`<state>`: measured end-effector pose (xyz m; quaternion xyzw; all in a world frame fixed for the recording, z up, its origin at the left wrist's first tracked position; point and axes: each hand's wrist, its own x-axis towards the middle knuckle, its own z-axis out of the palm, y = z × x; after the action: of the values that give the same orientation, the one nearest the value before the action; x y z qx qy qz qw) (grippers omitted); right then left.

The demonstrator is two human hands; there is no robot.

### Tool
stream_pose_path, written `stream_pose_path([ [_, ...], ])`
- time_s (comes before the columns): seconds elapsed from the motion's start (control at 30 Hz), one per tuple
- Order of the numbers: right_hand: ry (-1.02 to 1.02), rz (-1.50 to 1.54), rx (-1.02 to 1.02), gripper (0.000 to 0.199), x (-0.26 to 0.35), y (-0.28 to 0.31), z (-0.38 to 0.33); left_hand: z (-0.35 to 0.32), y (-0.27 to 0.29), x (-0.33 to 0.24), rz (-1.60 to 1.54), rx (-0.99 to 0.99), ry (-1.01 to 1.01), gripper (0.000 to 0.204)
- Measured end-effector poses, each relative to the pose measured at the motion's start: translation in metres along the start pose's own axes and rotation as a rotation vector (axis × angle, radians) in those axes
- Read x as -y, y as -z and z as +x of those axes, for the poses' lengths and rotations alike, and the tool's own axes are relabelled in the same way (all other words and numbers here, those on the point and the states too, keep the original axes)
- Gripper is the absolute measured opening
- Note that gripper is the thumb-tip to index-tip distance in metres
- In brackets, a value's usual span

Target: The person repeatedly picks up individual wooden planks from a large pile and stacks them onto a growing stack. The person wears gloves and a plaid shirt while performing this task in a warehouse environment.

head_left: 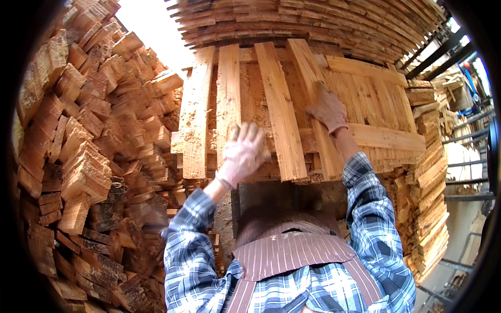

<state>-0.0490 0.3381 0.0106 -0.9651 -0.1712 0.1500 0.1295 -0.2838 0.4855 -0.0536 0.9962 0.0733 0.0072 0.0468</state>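
Observation:
My right hand (pixel 329 110), in a pale knitted glove, grips a long wooden board (pixel 303 57) that slants across the work surface. My left hand (pixel 242 154), gloved the same way and slightly blurred, is over the lower part of another board (pixel 228 78). Its fingers are spread, and whether it touches the wood I cannot tell. Between my hands lies a slanting board (pixel 276 99), and at the far left a board (pixel 196 115) carries sawdust. These boards lie across crosswise wooden pieces. To the right is a slatted wooden panel (pixel 370 96) with a crosspiece (pixel 385 136) along its near side.
Heaped short wood blocks (pixel 83 172) rise high on my left. Behind the work surface stands a broad stack of thin boards (pixel 302 21). More stacked wood (pixel 425 208) stands at the right, near dark metal bars (pixel 469 182). A striped apron (pixel 295 255) covers my front.

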Motion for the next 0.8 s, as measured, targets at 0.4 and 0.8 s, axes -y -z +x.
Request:
stream_pose_path([
  [0.4,0.134,0.767,0.121,0.104,-0.064,-0.034,0.049,0.008,-0.044,0.169,0.327,-0.596,0.706,0.069],
  [0.8,0.069,1.087,0.289,0.105,0.077,-0.093,0.015,0.024,-0.045,0.211,0.030,-0.488,0.846,0.025],
])
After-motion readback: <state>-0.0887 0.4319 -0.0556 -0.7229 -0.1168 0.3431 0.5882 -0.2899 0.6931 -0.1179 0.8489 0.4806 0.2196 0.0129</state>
